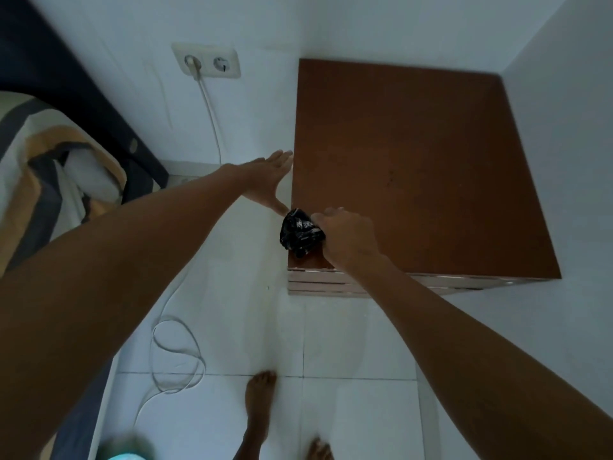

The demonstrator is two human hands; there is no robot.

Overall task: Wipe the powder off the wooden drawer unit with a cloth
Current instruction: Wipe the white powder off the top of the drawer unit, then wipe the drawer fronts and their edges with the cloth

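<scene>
The wooden drawer unit [418,161] stands in the room's corner, its brown top seen from above. A few faint dark specks show near the middle of the top. My right hand [348,237] is closed on a crumpled black cloth with white print [300,232], pressing it on the top at the near left corner. My left hand [268,180] is flat and spread, palm held beside the unit's left edge, thumb reaching to the cloth. Powder is hard to make out on the surface.
White walls border the unit behind and to the right. A double wall socket [207,61] holds a plug; its white cable [175,356] runs down and coils on the tiled floor. A bed with striped bedding [43,167] lies left. My bare feet [262,403] stand below.
</scene>
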